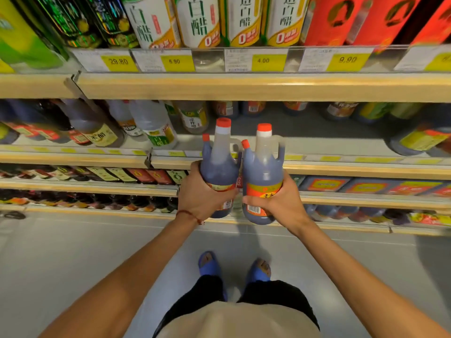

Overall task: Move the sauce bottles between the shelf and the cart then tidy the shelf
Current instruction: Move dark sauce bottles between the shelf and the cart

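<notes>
Straight ahead of me, at the level of the middle shelf (305,140), both hands are loaded. The left hand (203,195) wraps the lower body of the left bottle (219,167), and the right hand (277,204) does the same with the right bottle (264,169). On each side the fingers (253,200) are curled firmly round the label.

Both bottles stand close to upright, with their long axes running up and away from me and their red caps leaning toward the shelf. They sit side by side, touching or very nearly so at the shoulders. Neither rests on anything; they hang in front of the shelf's front lip (341,168), short of it.

The relation that matters is this: the bare stretch of shelf lies directly beyond the caps, a little to the right of centre. The right bottle is therefore the nearer one to set down first, in my judgement.

That room is bounded on the left by clear vinegar bottles (156,123) and on the far right by a dark jug (419,140). A row of small bottles (251,107) stands at the back.

The board above (244,87) hangs low over the opening, so I would have to lift the bases over the lip while keeping the caps under that board. No cart is in view.
</notes>
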Tool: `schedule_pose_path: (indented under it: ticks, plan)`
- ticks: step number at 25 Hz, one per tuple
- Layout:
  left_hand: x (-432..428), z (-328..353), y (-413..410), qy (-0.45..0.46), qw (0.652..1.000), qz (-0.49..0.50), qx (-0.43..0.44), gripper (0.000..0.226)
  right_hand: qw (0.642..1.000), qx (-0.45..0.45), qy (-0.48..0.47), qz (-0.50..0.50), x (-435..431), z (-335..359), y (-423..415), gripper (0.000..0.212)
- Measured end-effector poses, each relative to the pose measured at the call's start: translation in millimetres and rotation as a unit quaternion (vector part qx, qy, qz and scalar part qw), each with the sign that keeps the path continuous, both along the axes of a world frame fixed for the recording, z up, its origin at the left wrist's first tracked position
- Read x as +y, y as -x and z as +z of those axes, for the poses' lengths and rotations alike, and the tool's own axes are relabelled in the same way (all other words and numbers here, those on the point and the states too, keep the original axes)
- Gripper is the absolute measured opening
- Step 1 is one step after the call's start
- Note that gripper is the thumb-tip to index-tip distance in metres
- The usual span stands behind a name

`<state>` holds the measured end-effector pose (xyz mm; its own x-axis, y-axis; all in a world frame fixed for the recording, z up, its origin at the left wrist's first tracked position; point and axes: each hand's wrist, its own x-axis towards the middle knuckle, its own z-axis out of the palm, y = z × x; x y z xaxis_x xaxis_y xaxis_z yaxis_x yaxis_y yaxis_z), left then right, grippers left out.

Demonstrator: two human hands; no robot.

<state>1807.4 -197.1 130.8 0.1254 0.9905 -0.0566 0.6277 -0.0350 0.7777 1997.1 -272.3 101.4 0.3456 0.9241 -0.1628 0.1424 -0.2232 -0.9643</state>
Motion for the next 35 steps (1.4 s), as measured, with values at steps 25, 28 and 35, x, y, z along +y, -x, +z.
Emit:
schedule_pose_path:
  ticks: [25,28,35]
  plan:
    - [114,-45,-37,-0.233,0.951,-0.001,-0.202,0.078,0.958,-0.112,-0.235,-0.12,87,-26,-3,0.093]
    - [121,-48,-41,-0.225,0.952,-0.012,-0.206,0.075,0.954,-0.119,-0.238,-0.135,87,-29,-6,0.091]
    - [137,-68,-48,-0.158,0.973,0.018,-0.165,0.084,0.956,-0.118,-0.232,-0.136,84,-28,-9,0.089]
